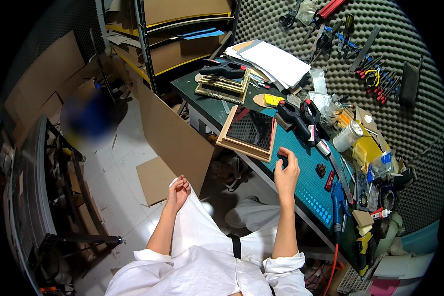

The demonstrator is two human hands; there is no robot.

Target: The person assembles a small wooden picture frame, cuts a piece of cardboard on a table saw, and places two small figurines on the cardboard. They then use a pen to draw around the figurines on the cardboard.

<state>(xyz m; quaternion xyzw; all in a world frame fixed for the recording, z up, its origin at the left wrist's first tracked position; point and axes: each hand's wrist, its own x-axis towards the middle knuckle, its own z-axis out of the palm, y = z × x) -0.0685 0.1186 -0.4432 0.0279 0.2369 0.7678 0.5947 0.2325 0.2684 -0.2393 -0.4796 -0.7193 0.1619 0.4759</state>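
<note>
My right hand (pixel 287 173) is over the near edge of the workbench, its fingers bent and apart, with nothing visible between them. Close to its fingertips lies a wooden box frame (pixel 245 152) with a dark, glossy panel (pixel 251 129) that mirrors the patterned wall. The frame rests partly on a teal cutting mat (pixel 301 170), its corner reaching the bench edge. My left hand (pixel 179 193) hovers by my white trousers, palm turned up and fingers loosely curled; I see nothing in it.
Black spring clamps (pixel 293 118), a blue glue gun (pixel 337 200) with an orange cord, and a jar (pixel 348 136) crowd the bench. Gold-trimmed frames (pixel 223 89) and white papers (pixel 276 61) lie farther back. A brown board (pixel 170 133) leans at left, near a black metal rack (pixel 34 197).
</note>
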